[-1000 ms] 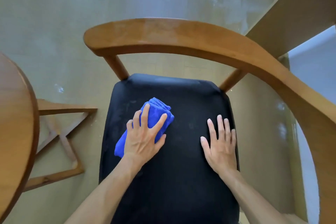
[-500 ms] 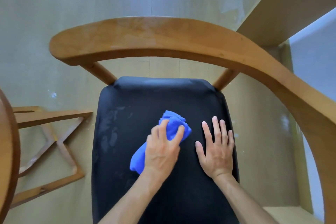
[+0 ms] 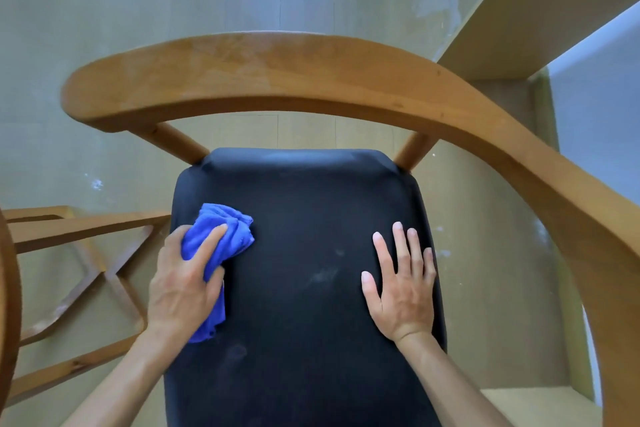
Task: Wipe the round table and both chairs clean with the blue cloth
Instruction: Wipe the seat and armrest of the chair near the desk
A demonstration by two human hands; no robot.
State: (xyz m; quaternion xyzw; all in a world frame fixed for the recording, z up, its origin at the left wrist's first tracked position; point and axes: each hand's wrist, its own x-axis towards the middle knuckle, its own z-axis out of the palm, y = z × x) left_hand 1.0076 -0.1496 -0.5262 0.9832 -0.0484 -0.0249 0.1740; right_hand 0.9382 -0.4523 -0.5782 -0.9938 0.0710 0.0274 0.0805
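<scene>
left hand (image 3: 183, 288) grips the bunched blue cloth (image 3: 221, 239) at the left edge of the chair (image 3: 263, 80)'s black seat (image 3: 304, 288), fingers curled over it. right hand (image 3: 403, 288) lies flat on the seat's right side, fingers straight, holding nothing.

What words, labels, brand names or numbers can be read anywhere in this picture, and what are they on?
None: no text, label, brand or number can be read in this view.
The blue cloth under the left hand shows no visible tag.
The black seat, where the right hand rests flat, bears only faint pale smudges, not writing.
The wooden backrest and the floor carry only dusty marks.
</scene>
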